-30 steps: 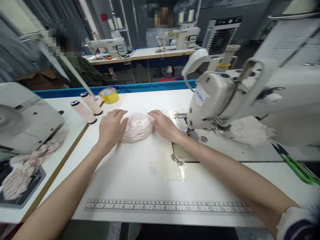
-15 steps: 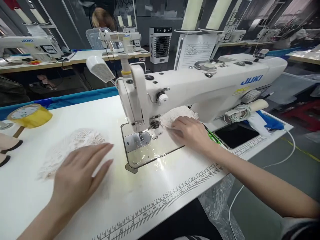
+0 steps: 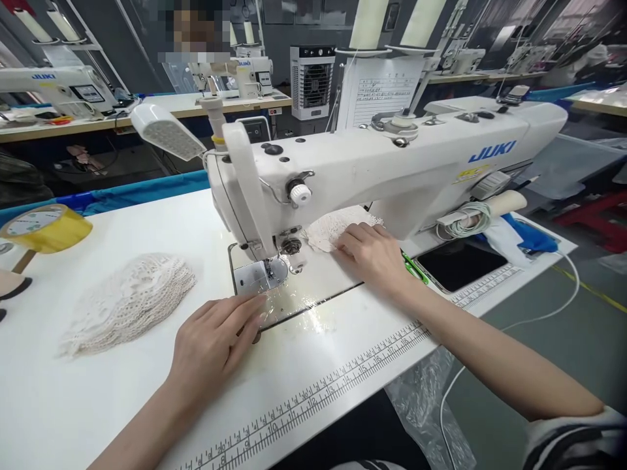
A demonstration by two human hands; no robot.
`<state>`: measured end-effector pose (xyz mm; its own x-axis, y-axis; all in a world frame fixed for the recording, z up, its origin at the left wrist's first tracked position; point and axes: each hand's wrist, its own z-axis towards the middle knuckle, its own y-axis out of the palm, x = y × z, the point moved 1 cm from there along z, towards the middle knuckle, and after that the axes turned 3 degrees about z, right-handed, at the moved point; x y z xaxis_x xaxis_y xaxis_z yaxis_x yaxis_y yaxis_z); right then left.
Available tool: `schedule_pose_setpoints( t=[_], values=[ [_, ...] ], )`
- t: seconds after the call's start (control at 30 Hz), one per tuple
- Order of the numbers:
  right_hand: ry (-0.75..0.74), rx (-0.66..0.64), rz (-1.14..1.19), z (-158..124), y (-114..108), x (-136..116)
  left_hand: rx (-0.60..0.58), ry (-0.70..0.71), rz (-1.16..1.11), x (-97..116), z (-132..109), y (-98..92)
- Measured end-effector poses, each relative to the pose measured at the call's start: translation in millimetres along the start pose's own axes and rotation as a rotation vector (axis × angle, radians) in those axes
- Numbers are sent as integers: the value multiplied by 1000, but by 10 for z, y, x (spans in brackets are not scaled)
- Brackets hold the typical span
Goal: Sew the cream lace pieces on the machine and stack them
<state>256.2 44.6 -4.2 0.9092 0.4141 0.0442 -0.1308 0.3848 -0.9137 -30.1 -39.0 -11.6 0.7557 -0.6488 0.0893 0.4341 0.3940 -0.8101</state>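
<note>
My left hand (image 3: 215,339) lies flat on the white table in front of the needle plate (image 3: 259,275), fingers stretched out, holding nothing. My right hand (image 3: 372,251) rests with curled fingers on a small pile of white lace pieces (image 3: 328,230) under the arm of the white sewing machine (image 3: 392,163). A stack of pale lace pieces (image 3: 132,300) lies on the table to the left, apart from my left hand.
A yellow tape roll (image 3: 44,227) stands at the far left. Green-handled snips (image 3: 414,266) and a dark phone (image 3: 460,264) lie right of my right hand. A printed ruler (image 3: 318,398) runs along the table's front edge. Another person sits at a machine behind.
My left hand slid right, off the lace stack, to the needle plate. My right hand stays on the lace under the machine arm. The view shifted slightly.
</note>
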Motion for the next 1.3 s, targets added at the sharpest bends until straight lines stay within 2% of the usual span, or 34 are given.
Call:
schedule_pose_setpoints(
  t=[0.13, 0.2, 0.3, 0.4, 0.5, 0.53, 0.6, 0.67, 0.7, 0.73, 0.83, 0.9, 0.93, 1.0, 1.13, 1.2, 1.3],
  values=[
    [15, -10, 30, 8, -100, -18, 19, -47, -34, -13, -37, -9],
    [33, -60, 124, 6, -199, -71, -2, -96, -77, -3, -23, -5],
    [72, -293, 511, -21, -333, -290, -133, -225, -165, 27, 21, 7],
    [24, -501, 931, -93, -404, -675, -284, -381, -218, 63, 61, 8],
    [-6, -702, 1234, -189, -419, -1018, -365, -451, -235, 98, 68, 3],
    [-7, -729, 1291, -209, -415, -1078, -380, -454, -233, 108, 62, 4],
    [-19, -651, 1323, -211, -390, -1096, -387, -441, -230, 126, 45, 8],
    [-10, -475, 1260, -158, -345, -1010, -364, -420, -262, 143, 33, 11],
    [14, -429, 1215, -118, -316, -952, -345, -414, -297, 151, 32, 12],
    [43, -441, 1180, -74, -286, -898, -326, -413, -339, 158, 34, 12],
    [78, -694, 1144, 57, -214, -809, -267, -435, -441, 166, 50, 14],
    [58, -792, 1115, 121, -199, -808, -233, -452, -442, 159, 58, 26],
    [32, -783, 1097, 141, -197, -815, -211, -446, -423, 152, 58, 35],
    [-50, -673, 1071, 144, -191, -829, -139, -366, -347, 137, 53, 54],
    [-319, -263, 989, 24, -125, -812, 31, -68, -141, 120, 26, 76],
    [-426, -109, 905, -54, -79, -793, 56, -30, -105, 119, 15, 78],
    [-501, -16, 843, -115, -45, -780, 49, -55, -123, 130, 15, 72]
  ],
)
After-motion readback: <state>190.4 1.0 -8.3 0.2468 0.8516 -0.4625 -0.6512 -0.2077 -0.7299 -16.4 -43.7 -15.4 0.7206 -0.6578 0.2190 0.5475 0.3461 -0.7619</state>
